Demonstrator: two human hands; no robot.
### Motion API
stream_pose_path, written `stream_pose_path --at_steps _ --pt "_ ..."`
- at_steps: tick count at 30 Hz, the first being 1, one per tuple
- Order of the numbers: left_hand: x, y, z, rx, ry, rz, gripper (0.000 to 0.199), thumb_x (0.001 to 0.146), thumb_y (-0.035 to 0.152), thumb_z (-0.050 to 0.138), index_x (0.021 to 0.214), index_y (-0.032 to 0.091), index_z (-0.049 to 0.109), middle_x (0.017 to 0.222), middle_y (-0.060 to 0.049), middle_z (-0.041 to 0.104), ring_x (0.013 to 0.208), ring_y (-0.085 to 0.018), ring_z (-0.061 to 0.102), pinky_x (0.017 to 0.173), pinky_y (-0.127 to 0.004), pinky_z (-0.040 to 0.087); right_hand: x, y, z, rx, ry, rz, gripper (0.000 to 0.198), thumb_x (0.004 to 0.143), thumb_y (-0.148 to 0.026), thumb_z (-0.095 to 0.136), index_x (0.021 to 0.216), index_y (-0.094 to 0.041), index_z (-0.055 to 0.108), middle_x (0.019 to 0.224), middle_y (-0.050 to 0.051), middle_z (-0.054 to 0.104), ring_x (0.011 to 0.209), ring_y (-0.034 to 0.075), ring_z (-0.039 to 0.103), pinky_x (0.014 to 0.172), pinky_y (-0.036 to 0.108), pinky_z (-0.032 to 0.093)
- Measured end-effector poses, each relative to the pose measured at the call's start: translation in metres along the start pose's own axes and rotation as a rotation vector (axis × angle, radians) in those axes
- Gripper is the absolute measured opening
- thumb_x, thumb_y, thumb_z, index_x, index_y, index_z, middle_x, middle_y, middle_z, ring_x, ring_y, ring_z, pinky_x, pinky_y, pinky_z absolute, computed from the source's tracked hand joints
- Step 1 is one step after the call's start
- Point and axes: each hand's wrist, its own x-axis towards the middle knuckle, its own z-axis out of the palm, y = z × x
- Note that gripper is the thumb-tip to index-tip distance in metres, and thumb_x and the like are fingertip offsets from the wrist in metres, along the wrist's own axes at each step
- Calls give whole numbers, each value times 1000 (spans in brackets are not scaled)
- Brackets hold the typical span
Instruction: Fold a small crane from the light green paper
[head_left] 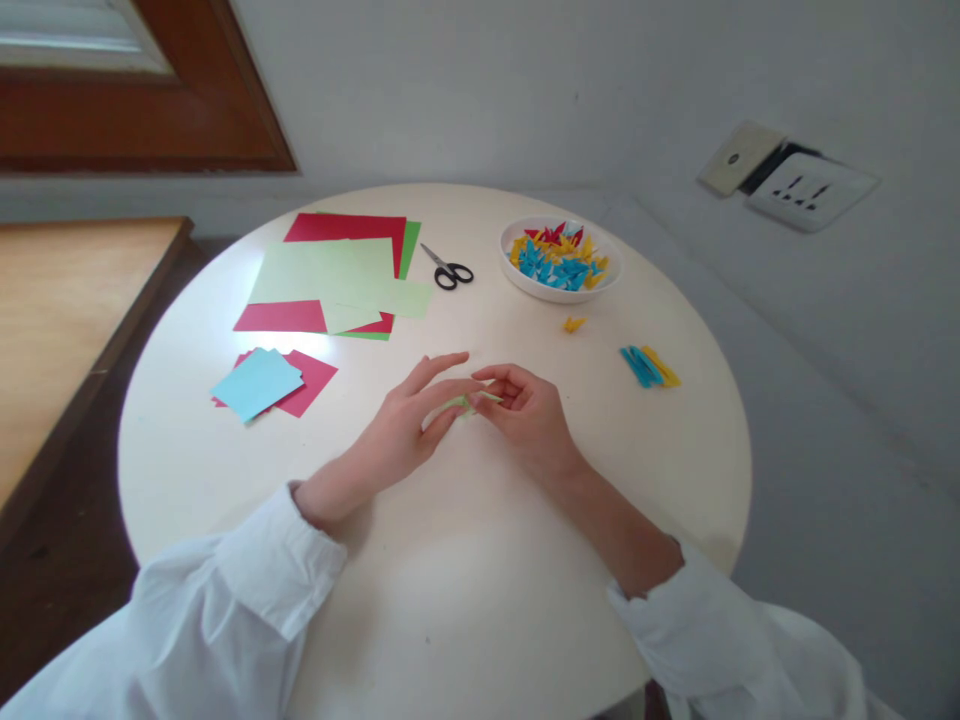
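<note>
A small folded piece of light green paper (466, 402) is held between my two hands above the middle of the round table. My left hand (409, 420) pinches its left part between thumb and index finger, with another finger stretched out beyond it. Thumb and fingertips of my right hand (525, 405) close on the right part. Fingers cover much of the paper, so its exact folded shape is hidden. Beyond my right hand lies a single small yellow folded paper crane (574, 325).
A white dish (559, 294) of red, yellow and blue paper cranes stands at the back right. Blue and yellow folded strips (649, 367) lie at the right. Black-handled scissors (448, 270), large paper sheets (322, 270) and blue and red paper squares (259, 383) are toward the left and back.
</note>
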Motion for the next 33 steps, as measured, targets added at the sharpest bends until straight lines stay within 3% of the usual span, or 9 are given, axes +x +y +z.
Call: stream_pose_path --at_steps 8,14,21,28,33 --pt "2 -5 -1 -39 184 -34 8 81 16 58 79 20 65 103 -7 63 93 -18 61 78 -31 50 3 -2 -1 -26 10 -24 37 62 -40 73 91 -19 60 72 -1 62 69 13 60 66 27 49" --pt "4 -9 1 -314 282 -197 3 74 20 66 72 21 69 88 -4 60 84 -16 59 79 -31 48 3 -1 -2 -7 -3 -54 34 62 -37 73 88 -19 60 81 2 64 76 13 61 71 27 50" --pt "9 -4 -3 -466 308 -381 6 68 25 70 66 20 69 78 -2 60 73 -14 57 70 -28 47 0 -2 0 -98 -8 -105 24 61 -34 74 76 -18 65 75 2 67 70 15 60 68 29 50" --pt "8 -7 -1 -467 271 -391 6 68 25 70 71 20 72 80 -3 62 71 -14 58 63 -26 45 0 -4 -1 -186 38 -179 14 67 -32 69 72 -19 68 68 1 67 62 14 57 59 27 46" --pt "7 -10 0 -393 268 -342 7 70 27 68 72 21 73 79 -4 64 74 -15 60 70 -29 48 1 -3 -1 -211 50 -207 14 68 -33 68 71 -19 68 68 1 67 62 14 58 61 27 47"
